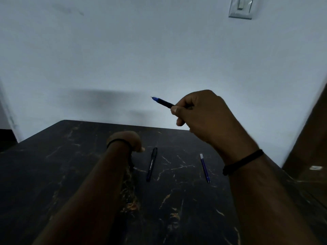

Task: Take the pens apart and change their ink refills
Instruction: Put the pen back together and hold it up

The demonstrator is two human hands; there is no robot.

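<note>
My right hand is raised above the far side of the table, shut on a dark pen whose blue tip points up and to the left. My left hand rests curled on the dark marble table, fingers bent down; whether it holds anything is hidden. A second black pen lies on the table just right of my left hand, running near to far. A thin blue ink refill with a white end lies further right, under my right wrist.
The table's far edge meets a white wall. A light switch is high on the wall at right. A brown wooden surface stands at the right edge. Both wrists wear black bands.
</note>
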